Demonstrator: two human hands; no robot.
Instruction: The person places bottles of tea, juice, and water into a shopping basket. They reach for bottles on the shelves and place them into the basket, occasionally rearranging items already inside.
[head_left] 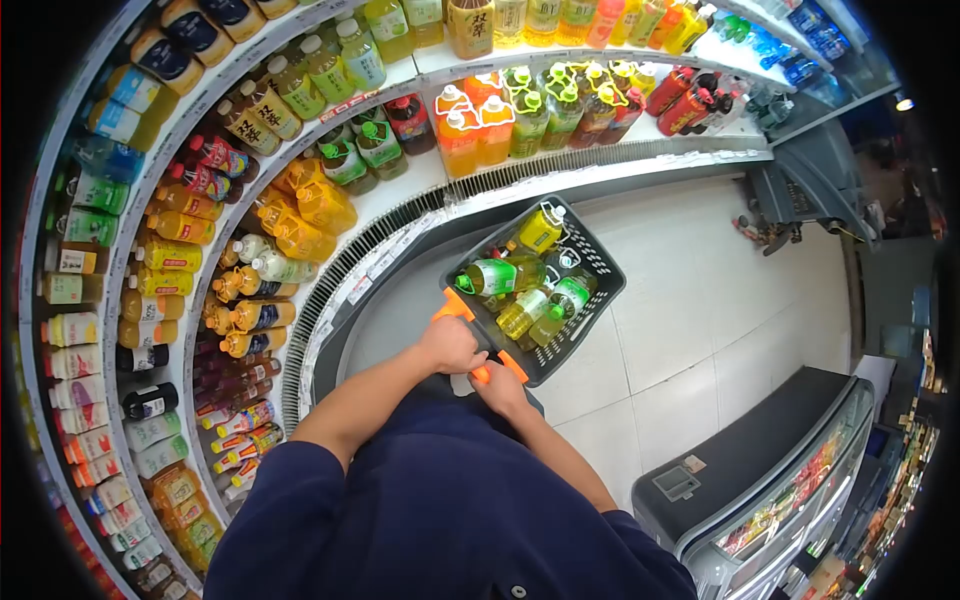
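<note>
A dark grey plastic shopping basket (592,250) stands just ahead of me, holding several drink bottles. Inside it, a green-capped bottle (495,275) with a green-and-white label lies on its side, and a yellow-green bottle (541,228) leans in the far corner. Nearer to me are a yellow bottle (520,312) and another green-labelled bottle (572,296). The basket's orange handle (456,305) runs along the side closest to my body. My left hand (453,345) is wrapped round it, and my right hand (497,388) grips it close beside.
Curved shelves of bottled drinks wrap round the left and front, with orange juice bottles (477,128) on the lower deck. A low display case (760,455) stands at the right. Pale floor tiles (690,320) lie between, and a dark grey unit (810,185) is at the far right.
</note>
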